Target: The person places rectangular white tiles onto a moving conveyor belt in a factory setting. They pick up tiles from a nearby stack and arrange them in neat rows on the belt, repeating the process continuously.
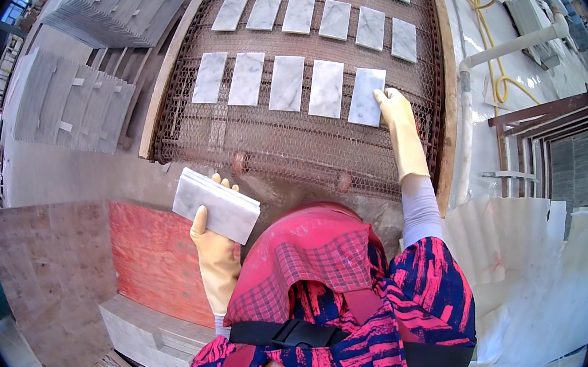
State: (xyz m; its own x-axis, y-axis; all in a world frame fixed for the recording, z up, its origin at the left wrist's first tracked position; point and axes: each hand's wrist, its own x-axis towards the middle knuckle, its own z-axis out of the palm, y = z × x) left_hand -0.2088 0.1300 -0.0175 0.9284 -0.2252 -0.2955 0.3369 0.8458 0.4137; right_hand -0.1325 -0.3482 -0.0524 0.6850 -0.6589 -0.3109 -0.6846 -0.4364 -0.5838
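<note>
My left hand (pixel 217 256), in a cream rubber glove, is wrapped round a small stack of white marble tiles (pixel 216 207), thumb on the near face and fingertips showing past the far edge. In the matching glove, my right hand (pixel 400 123) is closed at the right edge of a grey-veined marble tile (pixel 367 98). That tile is at the right end of the nearest row on a wire-mesh conveyor belt (pixel 277 145). Other tiles, such as a marble tile (pixel 326 89) beside it, lie apart in rows farther up the mesh.
Wooden rails (pixel 447 129) edge the belt. Large slab stacks (pixel 73 101) stand at the left. A red board (pixel 153 258) lies below my left hand. To the right are a pale pipe (pixel 512 49), a yellow hose (pixel 501 84), a metal rack (pixel 534 140) and white sheeting (pixel 542 258).
</note>
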